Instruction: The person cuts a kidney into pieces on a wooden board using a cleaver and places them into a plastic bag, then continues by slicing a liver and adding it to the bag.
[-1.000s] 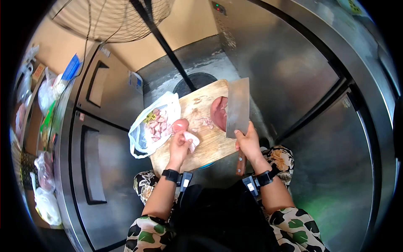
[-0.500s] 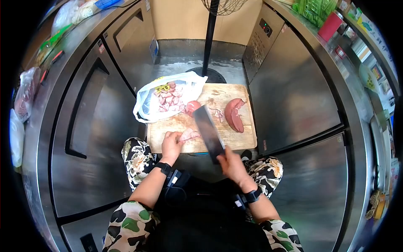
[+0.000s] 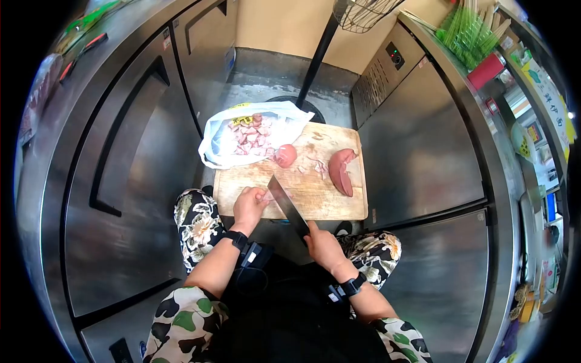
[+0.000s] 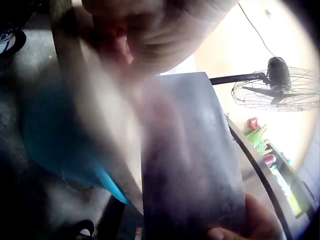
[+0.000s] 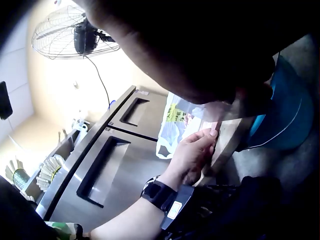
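Note:
On the wooden cutting board [image 3: 333, 206], my left hand [image 3: 248, 209] pinches a small pale pink piece of meat [image 3: 268, 195] near the front edge. My right hand [image 3: 325, 247] grips a cleaver [image 3: 289, 206] by its handle, its blade slanting away to the left with the tip end beside that piece. In the left wrist view the broad blade [image 4: 192, 150] fills the middle, just below the left hand. A round reddish lump of meat [image 3: 285, 156] sits behind the blade. Farther right rests a long, curved dark pink piece [image 3: 341, 173], with small scraps [image 3: 318, 167] beside it.
A white plastic bag [image 3: 213, 145] of cut meat chunks [image 3: 253, 138] lies open on the board's back left. Steel cabinets [image 3: 423, 145] flank both sides. Behind stands a fan pole [image 3: 318, 57]. A blue bucket [image 5: 290, 110] shows under the board in the right wrist view.
The cleaver has swung left from beside the curved piece to the meat in my left hand. That hand has shifted from the round lump toward the board's front edge.

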The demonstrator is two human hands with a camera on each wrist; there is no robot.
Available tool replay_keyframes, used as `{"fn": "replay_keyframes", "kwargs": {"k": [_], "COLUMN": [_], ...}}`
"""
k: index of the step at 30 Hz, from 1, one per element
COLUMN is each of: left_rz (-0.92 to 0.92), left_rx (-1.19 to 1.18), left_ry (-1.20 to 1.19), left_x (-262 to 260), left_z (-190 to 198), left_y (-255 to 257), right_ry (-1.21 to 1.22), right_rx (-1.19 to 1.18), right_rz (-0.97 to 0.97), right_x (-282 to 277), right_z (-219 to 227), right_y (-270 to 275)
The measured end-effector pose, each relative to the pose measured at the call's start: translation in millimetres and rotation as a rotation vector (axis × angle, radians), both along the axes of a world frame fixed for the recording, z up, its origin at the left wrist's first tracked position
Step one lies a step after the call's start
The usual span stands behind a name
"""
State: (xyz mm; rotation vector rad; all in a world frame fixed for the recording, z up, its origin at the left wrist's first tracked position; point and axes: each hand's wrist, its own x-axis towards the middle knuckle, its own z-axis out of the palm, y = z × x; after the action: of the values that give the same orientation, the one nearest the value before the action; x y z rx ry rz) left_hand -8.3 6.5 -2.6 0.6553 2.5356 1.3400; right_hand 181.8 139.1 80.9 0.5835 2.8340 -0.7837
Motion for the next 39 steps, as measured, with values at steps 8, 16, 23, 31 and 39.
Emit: {"fn": "replay_keyframes", "kwargs": {"k": [8,16,23,31,39], "left_rz": [0.019,0.0,0.014,0.018,0.077], "left_rx": [-0.001,0.002,-0.04,0.08,0.561], "left_ry": [0.007,-0.001,0.027,-0.069,-0.366], "left_x": [0,-1,-2,11,-24], "left_z": [1,-2,4,5,-19], "left_y": [1,0,3,4,-3], "right_ry": [-0.042,-0.084,-0.098,-0.049,0.153], "right_rx": [0.033,0.044,0.099,0.037,-0.326], "right_rz": [0.017,0.047,0.089,0.042,-0.118], "right_x": [-2,-4,-19,-29,2], "right_z": [9,11,-5,-21,-29], "right_y": [-3,-5,-5,-3,11]}}
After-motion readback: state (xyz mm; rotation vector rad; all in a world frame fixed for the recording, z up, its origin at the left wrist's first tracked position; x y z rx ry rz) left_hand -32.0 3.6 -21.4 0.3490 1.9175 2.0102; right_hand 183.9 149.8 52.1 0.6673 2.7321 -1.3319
